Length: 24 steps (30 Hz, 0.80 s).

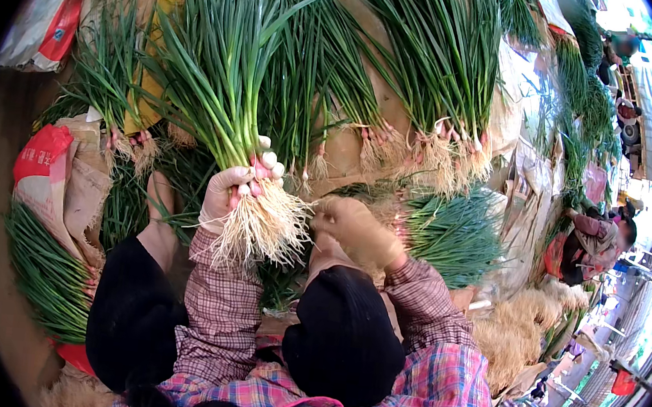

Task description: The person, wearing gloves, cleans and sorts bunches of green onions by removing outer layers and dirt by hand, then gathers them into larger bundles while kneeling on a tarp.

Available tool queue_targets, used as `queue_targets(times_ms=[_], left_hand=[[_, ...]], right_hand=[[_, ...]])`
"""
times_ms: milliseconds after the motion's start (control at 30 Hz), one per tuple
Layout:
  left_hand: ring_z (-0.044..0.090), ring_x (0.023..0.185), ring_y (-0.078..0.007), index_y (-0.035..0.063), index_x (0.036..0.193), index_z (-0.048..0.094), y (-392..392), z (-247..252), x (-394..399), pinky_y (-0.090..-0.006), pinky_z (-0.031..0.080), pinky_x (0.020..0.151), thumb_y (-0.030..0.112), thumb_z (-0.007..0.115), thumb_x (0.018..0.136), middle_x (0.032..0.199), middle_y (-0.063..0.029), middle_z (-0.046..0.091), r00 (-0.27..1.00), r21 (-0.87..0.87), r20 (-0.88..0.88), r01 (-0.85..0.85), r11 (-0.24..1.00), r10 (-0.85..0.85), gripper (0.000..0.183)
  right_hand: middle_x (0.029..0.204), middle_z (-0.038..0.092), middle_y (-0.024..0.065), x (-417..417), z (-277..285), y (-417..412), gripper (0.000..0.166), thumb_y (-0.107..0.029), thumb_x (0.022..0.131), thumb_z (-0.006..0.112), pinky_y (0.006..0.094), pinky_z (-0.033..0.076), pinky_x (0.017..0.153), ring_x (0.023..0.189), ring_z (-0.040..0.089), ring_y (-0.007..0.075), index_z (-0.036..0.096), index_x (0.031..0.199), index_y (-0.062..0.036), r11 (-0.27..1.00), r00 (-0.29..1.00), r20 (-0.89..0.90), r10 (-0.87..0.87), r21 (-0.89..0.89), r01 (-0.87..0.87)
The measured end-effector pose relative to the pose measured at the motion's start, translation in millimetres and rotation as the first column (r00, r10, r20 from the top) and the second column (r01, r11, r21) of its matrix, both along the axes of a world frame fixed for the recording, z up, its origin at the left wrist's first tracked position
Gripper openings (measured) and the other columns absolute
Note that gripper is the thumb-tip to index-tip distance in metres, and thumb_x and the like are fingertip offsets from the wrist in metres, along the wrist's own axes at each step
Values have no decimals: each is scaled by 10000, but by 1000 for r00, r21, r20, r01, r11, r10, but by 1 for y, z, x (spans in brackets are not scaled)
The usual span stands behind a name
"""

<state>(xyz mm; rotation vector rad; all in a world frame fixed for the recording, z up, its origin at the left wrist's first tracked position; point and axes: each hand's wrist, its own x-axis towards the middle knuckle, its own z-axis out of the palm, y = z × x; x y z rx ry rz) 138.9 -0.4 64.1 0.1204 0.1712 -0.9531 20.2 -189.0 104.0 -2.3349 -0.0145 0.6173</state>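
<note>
My left hand [224,194], in a pale thin glove, is closed around the lower stems of a bunch of green garlic plants [228,88]. Their white and pink bulbs and stringy pale roots [265,221] hang past the fingers, and the long leaves point away from me. My right hand [353,227], in a tan glove and somewhat blurred, is curled beside the root tips; whether its fingers hold a root or stem cannot be told. Beyond the hands, more of the plants [445,68] lie with their roots towards me. A further pile [452,233] lies right of the right hand.
Printed woven sacks [42,155] and a bundle of greens [51,277] lie at the left. Dry root clumps [508,333] and crumpled sheeting [528,211] are at the right. Another person [592,247] sits farther off at the right. My knees are just below the hands.
</note>
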Motion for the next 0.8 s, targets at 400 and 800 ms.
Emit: queue_targets(times_ms=[400,800], left_hand=[[613,817,-212,-69,1104,494,-25,0,-15,-281,503,804,-22,500,765,979,-177,598,999,279,27,26,960,-35,343],[557,599,-96,-44,1013,550,-28,1,-23,-159,444,506,13,556,773,883,-117,614,962,612,104,137,779,-252,247]], right_hand=[[896,604,58,59,-17,-76,173,-207,857,575,374,464,665,712,579,182,639,826,-50,406,603,-317,-732,508,760],[780,601,12,87,-46,3,159,-115,893,546,181,420,558,604,489,67,596,996,-4,153,550,-573,-608,595,789]])
